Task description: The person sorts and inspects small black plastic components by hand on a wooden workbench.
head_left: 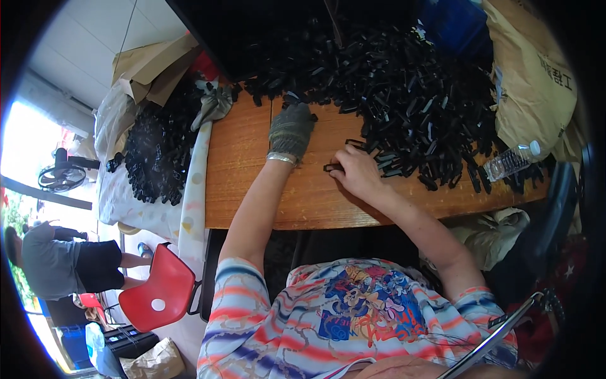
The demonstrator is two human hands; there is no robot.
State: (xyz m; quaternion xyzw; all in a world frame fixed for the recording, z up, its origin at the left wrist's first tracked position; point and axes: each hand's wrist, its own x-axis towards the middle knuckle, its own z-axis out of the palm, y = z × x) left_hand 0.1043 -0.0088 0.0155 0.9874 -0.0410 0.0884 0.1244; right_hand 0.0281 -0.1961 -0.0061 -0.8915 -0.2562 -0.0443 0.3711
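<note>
The right hand (pixel 358 172), almost closed, pinches a small black piece (pixel 329 168) over the table (pixel 297 205), long side toward nine o'clock. At ten o'clock is the left hand (pixel 291 131), grip hidden. The black pile (pixel 420 95) sits at one.

Desk (pixel 320 129) left bare between left hand (pixel 291 131) and right hand (pixel 360 170)
Passage to the far side is blocked by heaped black pieces (pixel 410 82).

Right: clear plastic bottle (pixel 512 162), white-capped; brown paper sack (pixel 530 88), near bottle; blue container (pixel 456 28), above. Left: black fan (pixel 62 175); red chair (pixel 165 281); person (pixel 50 262), grey shirt, black shorts.
</note>
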